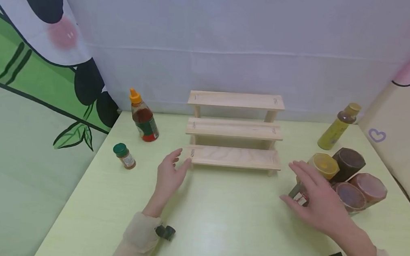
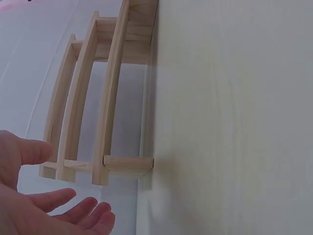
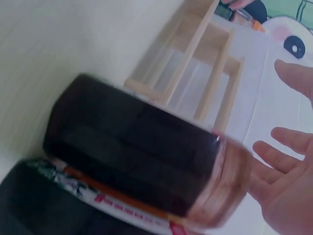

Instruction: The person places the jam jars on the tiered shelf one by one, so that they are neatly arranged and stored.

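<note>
A small three-step wooden rack (image 1: 233,158) stands at the back middle of the table. My left hand (image 1: 169,177), fingers loosely spread, is beside the rack's front left corner and holds nothing. On the right, my right hand (image 1: 324,205) hovers with extended fingers over a group of jars, partly covering a jar with a white label (image 1: 299,198). Close by are a yellow-topped jar (image 1: 323,165), a dark jar (image 1: 349,165) and two reddish-topped jars (image 1: 368,186). In the right wrist view, a dark-filled jar (image 3: 132,147) fills the foreground, apart from the spread fingers (image 3: 281,159).
At the back left stands a squeeze bottle of red sauce (image 1: 145,122) with an orange nozzle. A little green-capped spice jar (image 1: 125,156) is in front of it. A yellow-labelled bottle (image 1: 336,129) stands at the back right, near the printed cloth backdrop (image 1: 235,33).
</note>
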Motion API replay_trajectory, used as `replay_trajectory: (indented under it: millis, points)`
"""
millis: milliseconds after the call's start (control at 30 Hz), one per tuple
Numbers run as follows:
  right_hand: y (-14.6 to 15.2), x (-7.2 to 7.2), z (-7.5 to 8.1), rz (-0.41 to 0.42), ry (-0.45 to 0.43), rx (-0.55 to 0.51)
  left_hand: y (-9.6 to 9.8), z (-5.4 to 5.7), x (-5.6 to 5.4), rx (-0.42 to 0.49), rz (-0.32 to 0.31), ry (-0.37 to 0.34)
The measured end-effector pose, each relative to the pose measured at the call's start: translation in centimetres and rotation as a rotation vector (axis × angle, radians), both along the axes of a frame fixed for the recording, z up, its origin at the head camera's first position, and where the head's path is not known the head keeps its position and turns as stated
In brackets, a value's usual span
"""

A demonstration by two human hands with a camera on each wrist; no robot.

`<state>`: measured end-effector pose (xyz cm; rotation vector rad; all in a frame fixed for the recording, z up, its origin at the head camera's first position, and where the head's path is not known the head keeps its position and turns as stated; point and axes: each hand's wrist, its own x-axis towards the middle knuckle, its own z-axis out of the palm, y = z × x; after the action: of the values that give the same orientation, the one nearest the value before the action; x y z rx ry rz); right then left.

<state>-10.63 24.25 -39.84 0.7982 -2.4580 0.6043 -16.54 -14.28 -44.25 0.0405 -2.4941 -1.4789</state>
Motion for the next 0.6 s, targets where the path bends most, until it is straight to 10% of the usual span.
replay_trajectory:
  millis: [333,600]
  points:
    - [2.6,-0.5,0.6,0.004,0.025,-0.129,-0.5,-1.2,-1.4,0.174,0.042,-0.258]
    - [4.9,-0.1,1.1,-0.093,-0.051,-0.179,-0.8,-1.6,-1.7,0.203,0.07,-0.324]
